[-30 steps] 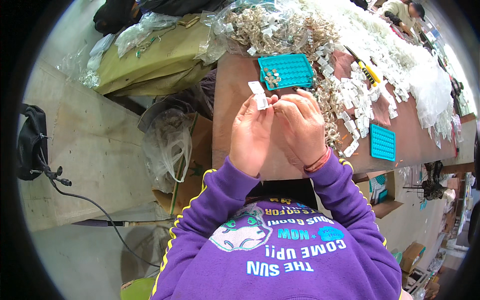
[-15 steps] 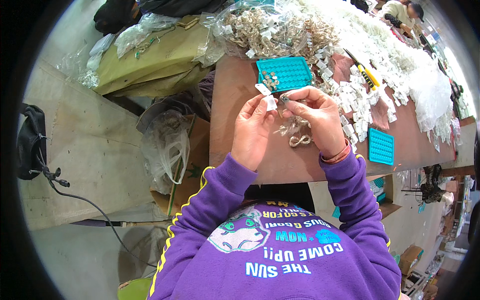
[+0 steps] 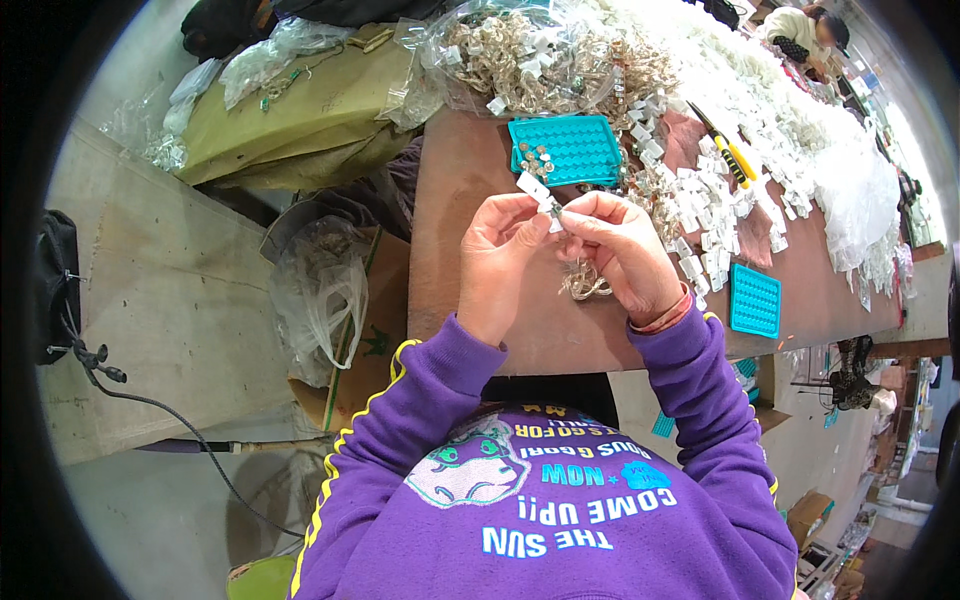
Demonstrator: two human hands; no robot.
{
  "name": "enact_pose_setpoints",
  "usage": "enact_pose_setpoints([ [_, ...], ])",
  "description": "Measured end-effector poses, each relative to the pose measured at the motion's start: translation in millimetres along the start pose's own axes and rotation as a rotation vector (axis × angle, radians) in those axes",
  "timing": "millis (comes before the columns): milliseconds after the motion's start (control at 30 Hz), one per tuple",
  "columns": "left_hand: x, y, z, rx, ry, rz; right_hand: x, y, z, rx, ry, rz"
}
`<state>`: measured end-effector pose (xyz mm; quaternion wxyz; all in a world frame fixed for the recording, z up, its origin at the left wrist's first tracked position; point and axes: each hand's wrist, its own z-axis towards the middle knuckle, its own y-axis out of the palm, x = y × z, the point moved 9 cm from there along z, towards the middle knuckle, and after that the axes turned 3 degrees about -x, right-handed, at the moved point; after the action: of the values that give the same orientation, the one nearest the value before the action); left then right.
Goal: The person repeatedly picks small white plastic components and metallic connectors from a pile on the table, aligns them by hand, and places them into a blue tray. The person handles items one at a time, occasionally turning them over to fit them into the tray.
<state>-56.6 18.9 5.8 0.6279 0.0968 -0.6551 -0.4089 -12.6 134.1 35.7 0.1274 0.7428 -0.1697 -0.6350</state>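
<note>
My left hand [image 3: 500, 255] pinches a small folded white card [image 3: 533, 187] between thumb and fingers, its upper flap standing out past the fingertips. My right hand [image 3: 632, 250] is closed at the fingertips on a small dark shiny piece [image 3: 556, 211], held against the card. The piece's exact kind is too small to make out. Below the right fingers lies a looped beige cord [image 3: 585, 281] on the tabletop. Just beyond both hands is a teal ridged tray [image 3: 575, 150] with several small round metallic pieces [image 3: 535, 160] in its left end.
White cards [image 3: 700, 215] lie heaped to the right, beside yellow-and-black pliers [image 3: 735, 160]. A second teal tray [image 3: 755, 302] sits near the table's [image 3: 455, 190] front edge. A clear bag of beige cords [image 3: 520, 65] stands at the back. A person [image 3: 800, 35] sits far right.
My right hand has moved slightly left, bringing the small dark piece from beside the white card up against it. My left hand stays pinched on the card.
</note>
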Motion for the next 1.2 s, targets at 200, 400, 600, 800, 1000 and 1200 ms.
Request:
enact_pose_setpoints([
  [200, 4.6, 0.4, -2.1, -0.033, -0.01, 0.118, -16.6, 4.9, -5.6, 0.02, -0.066, -0.33],
  [400, 2.8, 11.3, -5.3, -0.183, -0.108, 0.08, -5.2, -2.5, -2.4, -0.18, 0.251, -0.245],
  [600, -1.5, 19.1, -6.3, -0.262, -0.136, -0.065, 23.0, 1.0, -0.5, -0.235, 0.371, 0.031],
  [800, 8.7, -2.0, -0.3, -0.016, -0.006, 0.07, 8.2, -0.6, -1.6, -0.056, 0.108, -0.157],
  [1000, 15.4, -5.5, -2.3, 0.047, 0.079, 0.172, 0.1, 7.1, -13.8, 0.002, -0.051, -0.424],
  [1200, 21.1, -2.8, -6.6, 0.06, 0.143, 0.312, -0.2, 9.1, -10.3, -0.04, -0.037, -0.535],
])
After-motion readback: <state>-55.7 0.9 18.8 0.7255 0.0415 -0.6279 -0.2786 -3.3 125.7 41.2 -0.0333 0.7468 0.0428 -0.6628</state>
